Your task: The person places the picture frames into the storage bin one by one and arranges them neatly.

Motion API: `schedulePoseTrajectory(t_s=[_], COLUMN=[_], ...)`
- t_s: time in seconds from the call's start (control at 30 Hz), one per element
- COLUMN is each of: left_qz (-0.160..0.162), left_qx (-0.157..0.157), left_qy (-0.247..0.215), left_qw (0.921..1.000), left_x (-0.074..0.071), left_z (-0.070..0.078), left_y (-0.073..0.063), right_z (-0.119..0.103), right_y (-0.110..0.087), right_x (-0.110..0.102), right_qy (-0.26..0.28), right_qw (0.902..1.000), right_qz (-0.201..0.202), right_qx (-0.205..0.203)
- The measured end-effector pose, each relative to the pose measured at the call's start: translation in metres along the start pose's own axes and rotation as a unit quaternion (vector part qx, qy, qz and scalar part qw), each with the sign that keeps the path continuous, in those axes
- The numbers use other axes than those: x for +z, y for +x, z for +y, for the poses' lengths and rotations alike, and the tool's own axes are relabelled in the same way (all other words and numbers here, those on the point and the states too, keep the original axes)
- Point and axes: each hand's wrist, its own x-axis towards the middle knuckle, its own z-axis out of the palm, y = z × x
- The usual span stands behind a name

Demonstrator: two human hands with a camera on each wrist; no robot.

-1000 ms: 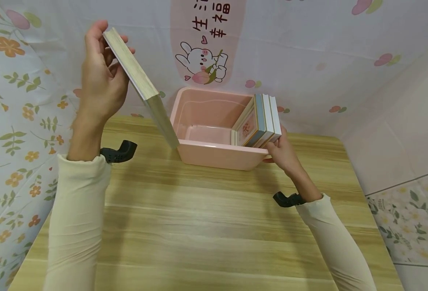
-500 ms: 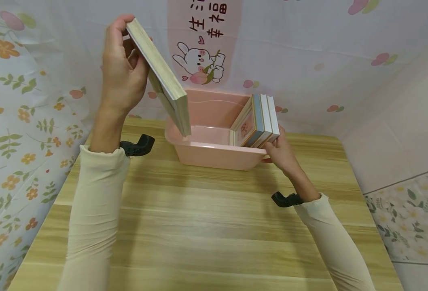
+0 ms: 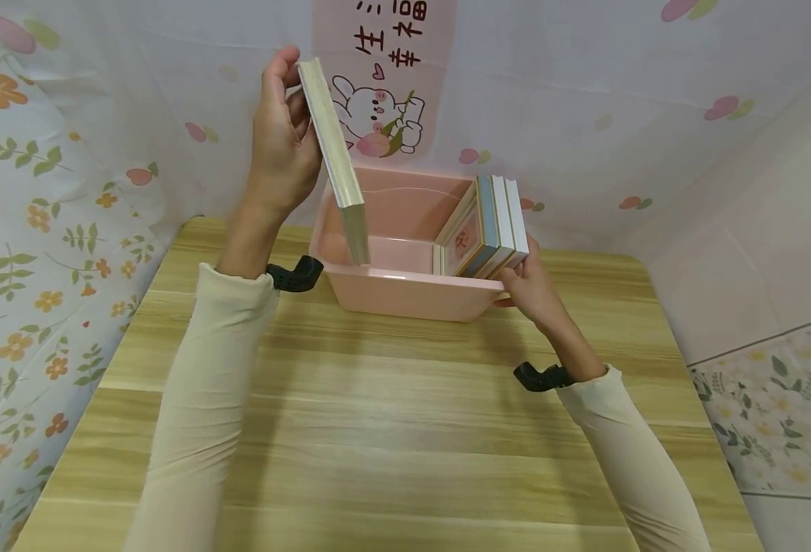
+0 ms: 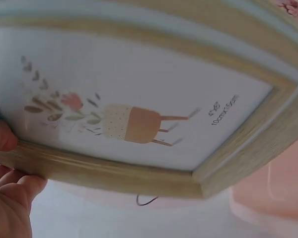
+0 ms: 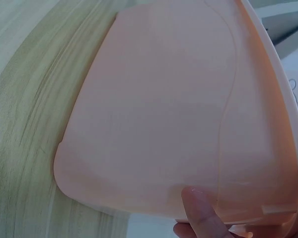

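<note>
My left hand (image 3: 284, 149) grips a photo frame (image 3: 332, 146) by its upper end, tilted over the left part of a pink plastic bin (image 3: 405, 297). In the left wrist view the frame's glazed front shows a flower-pot print (image 4: 139, 124) and a size label, with fingertips (image 4: 32, 186) on its edge. At the bin's right end my right hand (image 3: 533, 284) grips the corner. The right wrist view shows a finger (image 5: 201, 210) against the bin's pink wall; the rest of that hand is mostly hidden. Several frames (image 3: 484, 230) stand leaning together inside the bin's right side.
A wood-grain table (image 3: 392, 429) carries the bin near its back edge. Behind hangs a white curtain (image 3: 571, 92) with a rabbit print, and a floral curtain (image 3: 40, 261) borders the left. Each wrist wears a black camera mount (image 3: 297, 274).
My left hand has moved right with the photo frame, from beside the bin to over its left part, and the frame stands steeper. My right hand and the frames in the bin stay put.
</note>
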Motion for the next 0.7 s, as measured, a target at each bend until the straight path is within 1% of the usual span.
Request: schedulePoseTrajectory(t_s=[0.1,0.2,0.27,0.37,0.57,0.7], left_qz=[-0.019,-0.042,-0.053,-0.064,-0.087,-0.108], left_qx=[-0.009,-0.004,0.001,0.0,-0.016,-0.011], left_qy=[0.005,0.025,0.03,0.036,0.062,0.086], left_qw=[0.9998,0.9988,0.9981,0.9973,0.9941,0.9904], left_x=[0.007,0.015,0.02,0.026,0.038,0.047], left_z=[-0.003,-0.007,-0.011,-0.017,-0.03,-0.038], left_y=[0.001,0.003,0.005,0.008,0.013,0.016], right_z=[0.0,-0.001,-0.001,-0.002,-0.003,-0.002], right_y=[0.0,-0.001,-0.001,-0.001,-0.001,-0.001], right_x=[0.0,0.001,0.001,0.002,0.002,0.001], right_qy=[0.0,-0.001,-0.001,-0.004,-0.01,-0.01], right_qw=[1.0,1.0,1.0,1.0,1.0,0.9999], right_qz=[0.001,0.002,0.002,0.003,0.001,0.0], right_qx=[-0.002,-0.003,-0.002,0.0,-0.001,0.002])
